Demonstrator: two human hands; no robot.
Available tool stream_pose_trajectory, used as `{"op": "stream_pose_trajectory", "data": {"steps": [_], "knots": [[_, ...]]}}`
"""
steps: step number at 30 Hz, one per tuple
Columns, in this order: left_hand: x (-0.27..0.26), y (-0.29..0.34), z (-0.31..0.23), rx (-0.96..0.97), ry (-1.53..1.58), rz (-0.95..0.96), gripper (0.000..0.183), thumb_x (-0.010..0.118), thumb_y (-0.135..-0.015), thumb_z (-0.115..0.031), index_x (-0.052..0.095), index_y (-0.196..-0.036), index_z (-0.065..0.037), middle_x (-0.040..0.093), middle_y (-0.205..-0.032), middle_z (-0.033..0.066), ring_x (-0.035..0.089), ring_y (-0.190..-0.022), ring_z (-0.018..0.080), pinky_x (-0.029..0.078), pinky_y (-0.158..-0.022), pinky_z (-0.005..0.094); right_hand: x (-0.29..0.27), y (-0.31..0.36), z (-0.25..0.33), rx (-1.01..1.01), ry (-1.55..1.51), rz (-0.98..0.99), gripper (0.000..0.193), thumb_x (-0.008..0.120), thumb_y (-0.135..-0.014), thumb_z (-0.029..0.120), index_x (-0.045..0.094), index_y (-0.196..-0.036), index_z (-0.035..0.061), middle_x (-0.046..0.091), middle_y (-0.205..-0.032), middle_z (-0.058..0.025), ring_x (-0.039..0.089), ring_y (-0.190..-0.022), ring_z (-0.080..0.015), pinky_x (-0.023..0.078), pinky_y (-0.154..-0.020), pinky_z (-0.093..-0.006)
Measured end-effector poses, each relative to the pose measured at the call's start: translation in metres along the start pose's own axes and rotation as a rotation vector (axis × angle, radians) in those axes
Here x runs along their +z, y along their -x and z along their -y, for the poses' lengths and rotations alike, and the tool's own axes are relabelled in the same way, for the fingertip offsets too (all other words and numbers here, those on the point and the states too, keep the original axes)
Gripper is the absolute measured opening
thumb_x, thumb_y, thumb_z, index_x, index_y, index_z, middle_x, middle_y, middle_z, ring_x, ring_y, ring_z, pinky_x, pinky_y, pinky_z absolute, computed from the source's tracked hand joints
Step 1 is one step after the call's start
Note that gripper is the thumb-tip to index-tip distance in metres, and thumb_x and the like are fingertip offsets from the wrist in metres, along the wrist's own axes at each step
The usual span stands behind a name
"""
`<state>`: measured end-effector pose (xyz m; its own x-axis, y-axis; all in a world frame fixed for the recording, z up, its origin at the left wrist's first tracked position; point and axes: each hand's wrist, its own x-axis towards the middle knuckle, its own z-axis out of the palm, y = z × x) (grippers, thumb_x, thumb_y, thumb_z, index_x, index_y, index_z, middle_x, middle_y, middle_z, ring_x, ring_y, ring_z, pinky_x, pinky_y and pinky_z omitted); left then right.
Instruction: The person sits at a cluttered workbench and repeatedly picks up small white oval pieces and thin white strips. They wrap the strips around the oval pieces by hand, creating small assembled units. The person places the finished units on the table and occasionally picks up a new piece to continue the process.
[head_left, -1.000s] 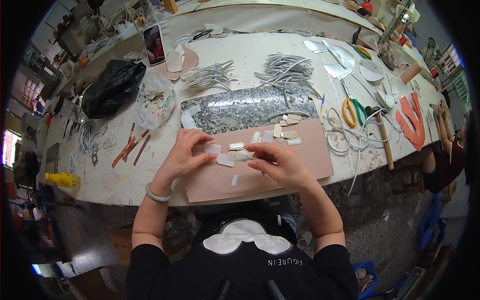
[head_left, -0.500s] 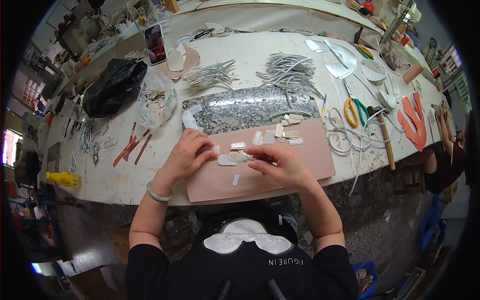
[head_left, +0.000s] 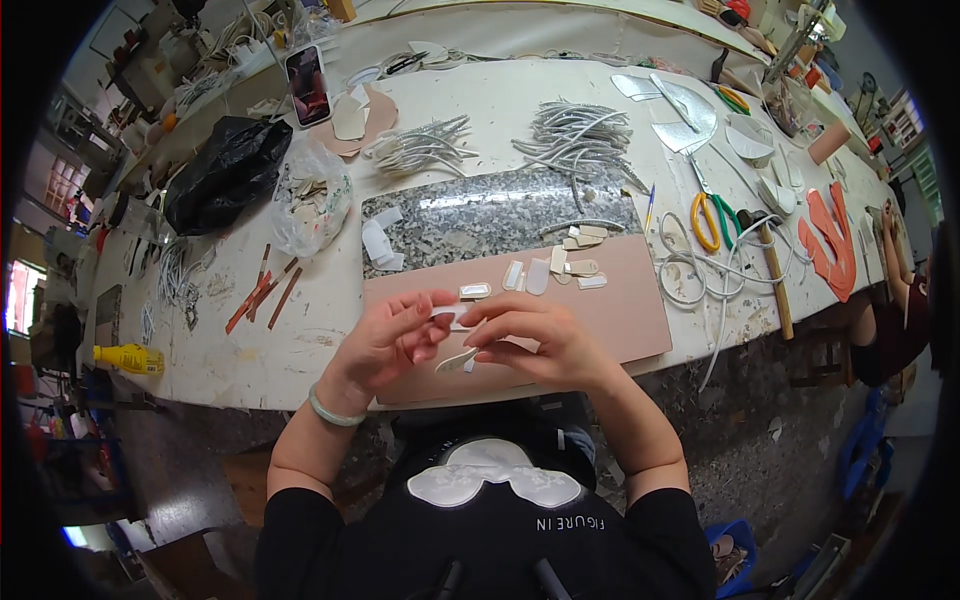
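My left hand point(head_left: 392, 338) is raised above the pinkish-tan board point(head_left: 610, 320), its thumb and fingertips pinching a small white piece point(head_left: 446, 311). Just right of it, my right hand point(head_left: 540, 338) holds a cream rounded tab point(head_left: 456, 361) at its fingertips, with the tab's free end pointing lower left. Beyond the fingers a small cream tab with a white rim point(head_left: 475, 290) lies on the board. More cream and white tabs point(head_left: 538, 276) are grouped to the right. Part of a white strip point(head_left: 470, 366) shows behind the held tab.
A speckled stone slab point(head_left: 480, 215) lies beyond the board, with white pieces at its left end. Bundles of silvery cords point(head_left: 572, 140) are at the back. Scissors point(head_left: 704, 215), white cord and a hammer point(head_left: 773, 270) lie right; red-brown strips point(head_left: 262, 295) lie left.
My left hand has lifted off the board and turned, bringing up the small white piece. My right hand has drawn slightly nearer me, tilting the cream tab downward.
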<state>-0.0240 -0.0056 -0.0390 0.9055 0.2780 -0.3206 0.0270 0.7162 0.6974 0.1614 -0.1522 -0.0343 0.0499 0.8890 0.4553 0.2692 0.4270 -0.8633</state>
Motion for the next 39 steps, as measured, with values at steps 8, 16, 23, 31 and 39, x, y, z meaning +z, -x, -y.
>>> {"op": "stream_pose_trajectory", "data": {"steps": [8, 16, 23, 31, 39], "knots": [[0.026, 0.003, 0.000, 0.120, -0.402, -0.149, 0.027, 0.055, -0.097, -0.019, 0.063, -0.110, 0.003, 0.066, -0.104, 0.0117, 0.066, -0.092, 0.0164, 0.057, -0.078, 0.0288, -0.001, 0.004, 0.009, 0.006, 0.079, -0.054, 0.020, 0.074, -0.078, 0.005, 0.070, -0.098, 0.0075, 0.063, -0.093, -0.0070, 0.064, -0.079, -0.0184, 0.052, -0.064, -0.0306], [0.030, 0.005, 0.006, 0.106, -0.138, -0.164, 0.031, 0.051, -0.098, -0.020, 0.057, -0.117, 0.004, 0.064, -0.112, 0.0168, 0.065, -0.101, 0.0224, 0.056, -0.087, 0.0329, 0.000, 0.004, 0.011, 0.145, 0.176, -0.123, 0.014, 0.075, -0.077, 0.007, 0.069, -0.089, 0.0042, 0.062, -0.081, -0.0056, 0.063, -0.070, -0.0177, 0.050, -0.059, -0.0287], [0.033, 0.009, 0.002, 0.097, -0.064, -0.104, 0.032, 0.050, -0.098, -0.016, 0.055, -0.119, 0.007, 0.063, -0.112, 0.0181, 0.065, -0.101, 0.0246, 0.056, -0.089, 0.0325, 0.003, 0.003, 0.007, 0.110, 0.228, -0.165, 0.013, 0.076, -0.076, 0.006, 0.067, -0.086, 0.0035, 0.062, -0.081, -0.0066, 0.064, -0.069, -0.0200, 0.051, -0.059, -0.0301], [0.036, 0.009, 0.005, 0.140, -0.219, -0.132, 0.027, 0.057, -0.093, -0.008, 0.059, -0.116, 0.005, 0.063, -0.113, 0.0163, 0.065, -0.099, 0.0211, 0.055, -0.089, 0.0312, 0.004, 0.000, 0.008, 0.113, 0.263, -0.151, 0.012, 0.076, -0.076, 0.007, 0.067, -0.084, 0.0041, 0.062, -0.081, -0.0070, 0.064, -0.069, -0.0216, 0.051, -0.058, -0.0308], [0.032, 0.008, 0.011, 0.181, -0.276, -0.147, 0.024, 0.058, -0.090, 0.000, 0.060, -0.114, 0.007, 0.064, -0.111, 0.0168, 0.066, -0.096, 0.0197, 0.056, -0.086, 0.0299, 0.006, 0.001, 0.006, 0.113, 0.265, -0.163, 0.012, 0.075, -0.077, 0.008, 0.066, -0.084, 0.0042, 0.062, -0.080, -0.0072, 0.064, -0.068, -0.0229, 0.051, -0.057, -0.0321]]}}
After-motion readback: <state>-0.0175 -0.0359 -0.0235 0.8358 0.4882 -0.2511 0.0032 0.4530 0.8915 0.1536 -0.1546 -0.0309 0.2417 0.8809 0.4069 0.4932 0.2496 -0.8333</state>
